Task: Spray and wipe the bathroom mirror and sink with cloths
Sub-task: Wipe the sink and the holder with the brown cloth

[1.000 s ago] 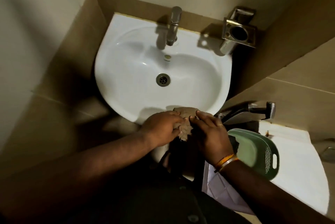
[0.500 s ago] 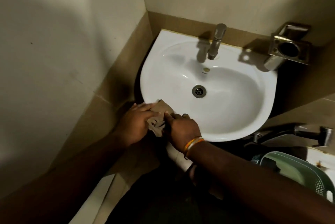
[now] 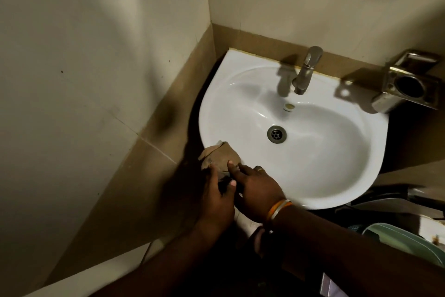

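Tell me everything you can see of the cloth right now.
The cloth is a small tan-brown rag, soft and crumpled into a bunched wad, with creased folds and a loose corner sticking up at its far end. It lies on the white sink rim at the near left edge, partly hanging over the outside. The left hand grips its lower part from the outside, and the right hand presses it with a straight forefinger from the basin side. Whether it is wet cannot be told.

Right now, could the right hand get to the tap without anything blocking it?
Probably yes. The right hand rests on the cloth at the sink's near-left rim, and only open basin lies between it and the tap.
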